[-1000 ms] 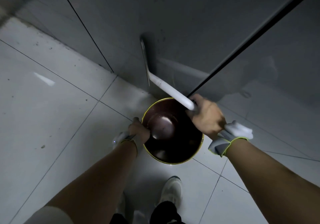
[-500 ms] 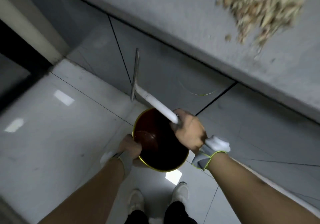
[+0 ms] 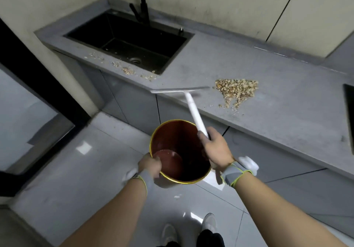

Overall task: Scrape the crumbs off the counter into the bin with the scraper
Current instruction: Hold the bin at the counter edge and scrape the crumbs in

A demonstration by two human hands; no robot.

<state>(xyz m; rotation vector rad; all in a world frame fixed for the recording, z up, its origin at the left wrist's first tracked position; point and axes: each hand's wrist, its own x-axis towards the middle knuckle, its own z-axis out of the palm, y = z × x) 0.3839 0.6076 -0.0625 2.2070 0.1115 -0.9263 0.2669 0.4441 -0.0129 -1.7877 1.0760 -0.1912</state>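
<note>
Grey table (image 3: 287, 112) carries a crumb pile (image 3: 236, 91) beside the scraper (image 3: 188, 97) gripped by the right hand (image 3: 216, 148); the left hand (image 3: 150, 165) grips the bin (image 3: 162, 132) rim below; sink (image 3: 124, 42) nearby.

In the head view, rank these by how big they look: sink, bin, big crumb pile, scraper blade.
1. sink
2. bin, though it is nearer the camera
3. big crumb pile and scraper blade: alike in extent, so unranked

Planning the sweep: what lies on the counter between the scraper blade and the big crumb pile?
Head view: only bare grey counter separates scraper blade from crumb pile.
</note>
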